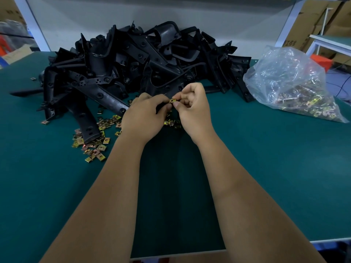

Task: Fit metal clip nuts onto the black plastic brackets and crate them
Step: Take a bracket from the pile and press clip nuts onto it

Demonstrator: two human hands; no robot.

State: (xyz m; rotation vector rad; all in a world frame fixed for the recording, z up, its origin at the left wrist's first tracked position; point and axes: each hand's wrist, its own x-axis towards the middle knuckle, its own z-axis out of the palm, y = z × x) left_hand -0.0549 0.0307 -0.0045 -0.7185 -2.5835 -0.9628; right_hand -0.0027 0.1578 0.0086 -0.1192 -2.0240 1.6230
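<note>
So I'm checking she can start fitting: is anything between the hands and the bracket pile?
Nothing visible. Both the left hand and right hand pinch one clip nut just in front of the bracket pile, with only bare mat between.

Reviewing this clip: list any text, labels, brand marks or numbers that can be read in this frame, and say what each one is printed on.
"工作台" (partly legible): dark characters on the cardboard box at the far right, behind the white frame post.
Faint dark print on the cardboard box at far left: too blurred to read.
Black plastic brackets, clip nuts, plastic bag of clip nuts, green table mat: no readable text.
</note>
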